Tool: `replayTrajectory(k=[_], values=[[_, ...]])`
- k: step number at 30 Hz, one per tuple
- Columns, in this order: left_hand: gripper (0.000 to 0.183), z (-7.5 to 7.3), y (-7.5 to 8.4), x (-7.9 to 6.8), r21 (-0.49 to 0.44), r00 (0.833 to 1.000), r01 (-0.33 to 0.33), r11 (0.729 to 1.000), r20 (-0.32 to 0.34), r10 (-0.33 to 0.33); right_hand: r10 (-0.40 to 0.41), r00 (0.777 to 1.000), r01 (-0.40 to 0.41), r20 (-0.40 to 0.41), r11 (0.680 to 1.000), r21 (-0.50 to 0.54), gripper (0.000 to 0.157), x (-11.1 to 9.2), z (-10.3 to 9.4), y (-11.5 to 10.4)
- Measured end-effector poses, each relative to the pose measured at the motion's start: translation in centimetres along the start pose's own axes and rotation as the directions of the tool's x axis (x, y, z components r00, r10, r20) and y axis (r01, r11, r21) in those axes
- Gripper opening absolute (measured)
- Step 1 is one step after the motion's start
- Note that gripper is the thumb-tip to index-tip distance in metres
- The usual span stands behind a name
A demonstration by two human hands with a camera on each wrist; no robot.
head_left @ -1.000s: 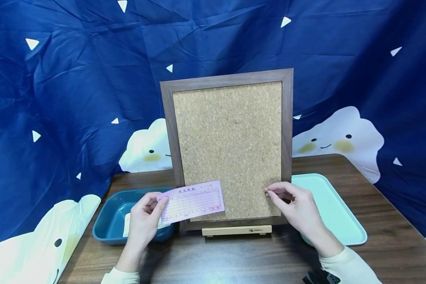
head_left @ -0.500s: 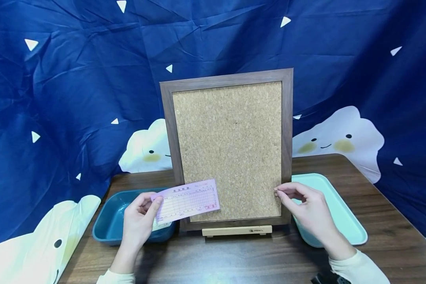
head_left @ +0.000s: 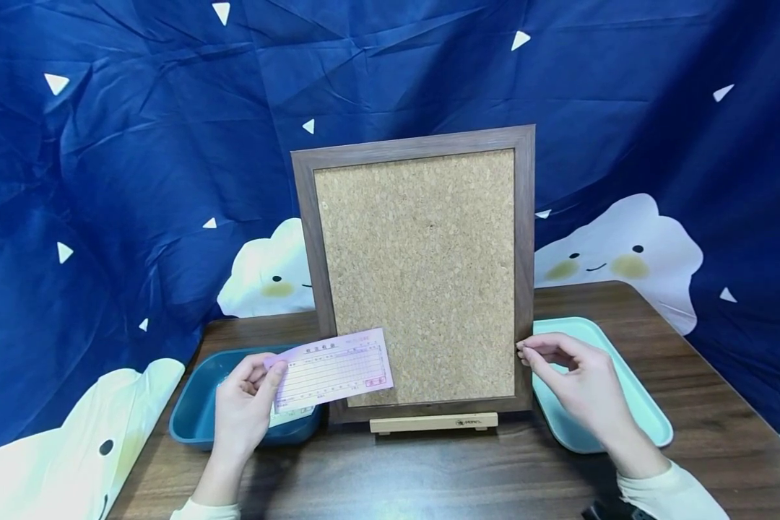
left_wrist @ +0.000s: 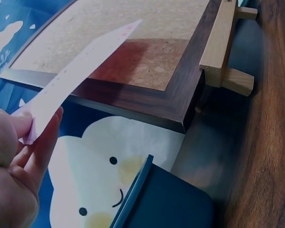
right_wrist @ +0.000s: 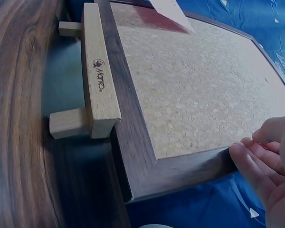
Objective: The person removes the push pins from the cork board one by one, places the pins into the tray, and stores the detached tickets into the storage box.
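My left hand (head_left: pixel 243 404) pinches a purple printed receipt slip (head_left: pixel 334 368) by its left end, with the thumb in front. The slip is held before the lower left of a framed cork board (head_left: pixel 422 274), tilted up to the right. My right hand (head_left: pixel 585 383) is at the board's lower right frame edge, thumb and index fingertips together. They seem to pinch a tiny pin-like thing, barely visible and mostly hidden by the fingers. In the right wrist view the fingertips of the right hand (right_wrist: pixel 268 161) are beside the dark frame (right_wrist: pixel 194 166).
A teal bin (head_left: pixel 191 404) holding a pale paper slip (head_left: pixel 292 415) stands at left, partly behind the left hand. At right lies a mint tray (head_left: pixel 630 390), partly behind the right hand. A small wooden stand (head_left: pixel 434 422) supports the board on the brown table (head_left: pixel 416 477).
My right hand has moved right, from in front of the cork to the frame's right edge. The left hand and the purple slip have shifted left.
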State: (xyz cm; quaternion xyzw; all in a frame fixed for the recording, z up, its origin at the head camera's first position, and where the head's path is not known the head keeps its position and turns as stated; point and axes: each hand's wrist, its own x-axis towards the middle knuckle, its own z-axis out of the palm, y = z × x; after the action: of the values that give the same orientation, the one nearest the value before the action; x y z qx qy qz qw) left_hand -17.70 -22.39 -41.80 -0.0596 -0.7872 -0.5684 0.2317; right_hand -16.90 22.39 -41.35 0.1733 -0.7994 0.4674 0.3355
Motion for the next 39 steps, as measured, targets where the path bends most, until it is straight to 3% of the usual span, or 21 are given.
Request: replayTrajectory(k=[5,21,39], values=[[0.012,-0.4,-0.2,0.0,0.028,1.0,0.016,0.999,-0.027,-0.016,-0.004,1.0,0.004,-0.017,1.0,0.015,0.03,0.0,-0.5,0.3],[0.018,-1.9,-0.6,-0.1,0.126,0.995,0.078,0.989,-0.073,-0.069,-0.01,0.999,0.006,-0.047,0.997,-0.078,0.03,-0.1,-2.4,1.1],[0.016,-3.6,-1.7,0.0,0.062,0.985,0.084,0.995,-0.157,-0.074,0.07,0.994,-0.076,-0.079,0.994,-0.079,0.023,-0.4,-3.9,2.2]])
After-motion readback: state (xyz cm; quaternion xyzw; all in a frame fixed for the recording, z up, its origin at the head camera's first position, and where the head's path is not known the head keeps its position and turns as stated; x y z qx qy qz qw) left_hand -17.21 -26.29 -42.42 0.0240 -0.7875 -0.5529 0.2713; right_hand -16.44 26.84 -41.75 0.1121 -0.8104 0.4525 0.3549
